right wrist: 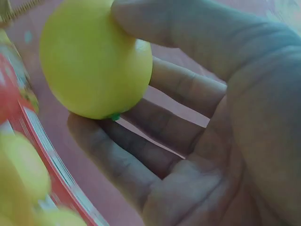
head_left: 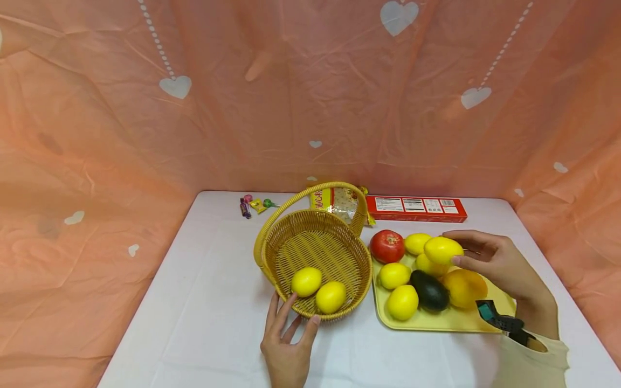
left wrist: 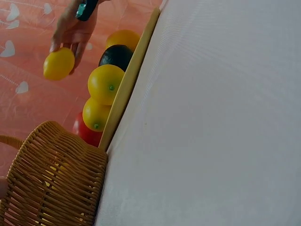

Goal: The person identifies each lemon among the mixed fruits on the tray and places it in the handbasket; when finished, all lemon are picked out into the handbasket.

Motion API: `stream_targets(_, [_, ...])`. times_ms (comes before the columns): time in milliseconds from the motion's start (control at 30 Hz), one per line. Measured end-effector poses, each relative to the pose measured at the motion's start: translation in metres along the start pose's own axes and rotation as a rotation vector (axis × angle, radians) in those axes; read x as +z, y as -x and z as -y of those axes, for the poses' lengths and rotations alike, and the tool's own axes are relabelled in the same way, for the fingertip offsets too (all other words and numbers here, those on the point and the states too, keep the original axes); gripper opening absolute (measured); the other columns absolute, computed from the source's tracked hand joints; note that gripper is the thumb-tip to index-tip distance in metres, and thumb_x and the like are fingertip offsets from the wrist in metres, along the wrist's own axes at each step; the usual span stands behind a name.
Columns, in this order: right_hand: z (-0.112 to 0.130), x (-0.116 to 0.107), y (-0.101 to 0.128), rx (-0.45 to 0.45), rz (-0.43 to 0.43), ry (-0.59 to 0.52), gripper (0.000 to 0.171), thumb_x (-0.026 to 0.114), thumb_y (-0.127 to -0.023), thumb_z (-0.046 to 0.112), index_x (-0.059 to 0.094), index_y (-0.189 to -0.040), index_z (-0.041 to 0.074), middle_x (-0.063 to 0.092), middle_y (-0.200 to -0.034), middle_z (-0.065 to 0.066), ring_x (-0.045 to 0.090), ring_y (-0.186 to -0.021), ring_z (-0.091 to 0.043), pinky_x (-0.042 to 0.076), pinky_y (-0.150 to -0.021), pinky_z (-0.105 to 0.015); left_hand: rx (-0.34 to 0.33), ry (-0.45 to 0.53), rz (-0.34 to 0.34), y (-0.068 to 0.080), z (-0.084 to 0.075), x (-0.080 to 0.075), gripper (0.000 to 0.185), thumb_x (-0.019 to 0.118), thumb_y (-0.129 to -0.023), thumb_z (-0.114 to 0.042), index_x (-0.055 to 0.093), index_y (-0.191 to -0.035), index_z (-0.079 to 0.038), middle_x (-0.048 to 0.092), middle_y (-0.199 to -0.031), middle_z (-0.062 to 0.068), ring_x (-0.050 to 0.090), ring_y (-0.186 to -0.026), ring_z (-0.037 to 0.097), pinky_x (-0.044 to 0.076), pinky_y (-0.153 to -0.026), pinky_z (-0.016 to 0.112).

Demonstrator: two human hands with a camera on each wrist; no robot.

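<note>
My right hand (head_left: 506, 264) pinches a yellow lemon (head_left: 443, 250) between thumb and fingers, above the right tray. In the right wrist view the lemon (right wrist: 96, 61) shows a small green tip. Below it, a pale yellow tray (head_left: 388, 321) bears several lemons (head_left: 402, 302), a red pomegranate (head_left: 387, 246), a dark green avocado (head_left: 429, 291) and an orange-yellow fruit (head_left: 464, 288). My left hand (head_left: 287, 350) touches the near rim of a wicker basket (head_left: 320, 245) with spread, mostly straight fingers. Two lemons (head_left: 331, 297) lie inside it, near the front.
Behind the basket's arched handle (head_left: 286, 207) lies a yellow snack bag (head_left: 339, 203). A long red box (head_left: 416, 209) lies at the table's back edge. Small wrapped candies (head_left: 257, 206) sit at the back left. Pinkish-orange cloth (head_left: 315, 97) hangs around the white table (head_left: 204, 302).
</note>
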State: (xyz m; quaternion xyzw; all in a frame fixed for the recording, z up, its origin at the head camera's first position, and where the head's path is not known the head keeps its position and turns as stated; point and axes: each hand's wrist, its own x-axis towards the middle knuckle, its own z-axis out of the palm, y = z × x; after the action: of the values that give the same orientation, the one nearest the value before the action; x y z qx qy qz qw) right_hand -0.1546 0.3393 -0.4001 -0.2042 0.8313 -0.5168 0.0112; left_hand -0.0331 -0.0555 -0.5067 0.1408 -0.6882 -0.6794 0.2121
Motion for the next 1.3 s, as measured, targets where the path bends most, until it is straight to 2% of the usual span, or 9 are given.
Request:
stream_targets(133, [0.009,0.022,-0.015,-0.019,0.115,-0.031,0.043,0.074,-0.099,-0.008,0.068,-0.141,-0.002,0.075,-0.134,0.012,0.076,-0.115,-0.008,0.066,-0.093,-0.023,-0.001,-0.008,-0.001,0.0,-0.001,0.0,0.059,0.094,-0.085,0.0,0.075,-0.14,-0.011,0.041,-0.172,0.02,0.051,-0.15,0.039,0.065,-0.101,0.031])
stream_targets(367, [0.015,0.064,-0.038,-0.071,0.299,-0.09,0.041,0.079,-0.099,-0.001,0.072,-0.139,0.005,0.077,-0.131,-0.007,0.078,-0.108,-0.017,0.066,-0.097,-0.026,-0.001,-0.013,-0.006,0.001,-0.001,0.0,0.059,0.094,-0.084,-0.001,0.075,-0.139,-0.01,0.042,-0.171,0.02,0.052,-0.15,0.04,0.065,-0.101,0.034])
stream_targets(533, [0.018,0.089,-0.046,-0.104,0.382,-0.088,0.04,0.081,-0.099,0.005,0.073,-0.139,0.007,0.078,-0.131,-0.007,0.077,-0.108,-0.017,0.065,-0.099,-0.027,-0.002,-0.015,-0.007,0.001,-0.002,-0.001,0.058,0.094,-0.085,-0.002,0.075,-0.139,-0.01,0.042,-0.171,0.02,0.052,-0.15,0.041,0.065,-0.101,0.034])
stream_targets(700, [0.026,0.11,-0.048,-0.104,0.391,-0.053,0.04,0.083,-0.099,0.012,0.075,-0.138,0.013,0.078,-0.132,0.0,0.075,-0.113,-0.015,0.063,-0.103,-0.026,-0.003,-0.015,-0.011,0.002,-0.003,0.0,0.057,0.094,-0.085,-0.003,0.076,-0.139,-0.011,0.042,-0.171,0.019,0.053,-0.15,0.041,0.065,-0.1,0.032])
stream_targets(900, [0.043,0.132,-0.049,-0.158,0.361,0.125,0.039,0.086,-0.098,0.025,0.077,-0.136,0.023,0.078,-0.132,0.008,0.072,-0.12,-0.012,0.063,-0.106,-0.03,0.001,-0.014,-0.015,0.002,-0.005,0.0,0.057,0.094,-0.085,-0.002,0.076,-0.138,-0.012,0.043,-0.171,0.019,0.052,-0.149,0.041,0.066,-0.099,0.033])
stream_targets(1133, [0.055,0.16,-0.051,-0.216,0.365,0.266,0.039,0.085,-0.095,0.02,0.079,-0.133,0.02,0.078,-0.13,0.007,0.073,-0.119,-0.015,0.064,-0.106,-0.038,0.004,-0.008,-0.003,0.001,-0.004,0.0,0.058,0.093,-0.086,-0.001,0.075,-0.14,-0.011,0.042,-0.171,0.018,0.052,-0.15,0.037,0.065,-0.1,0.032])
stream_targets(1300, [0.053,0.183,-0.052,-0.267,0.366,0.301,0.031,0.083,-0.096,0.017,0.081,-0.126,0.016,0.08,-0.126,0.003,0.074,-0.117,-0.016,0.065,-0.105,-0.041,0.005,-0.007,-0.002,0.001,-0.004,-0.001,0.058,0.093,-0.085,-0.001,0.075,-0.14,-0.007,0.042,-0.171,0.02,0.052,-0.15,0.038,0.066,-0.1,0.035])
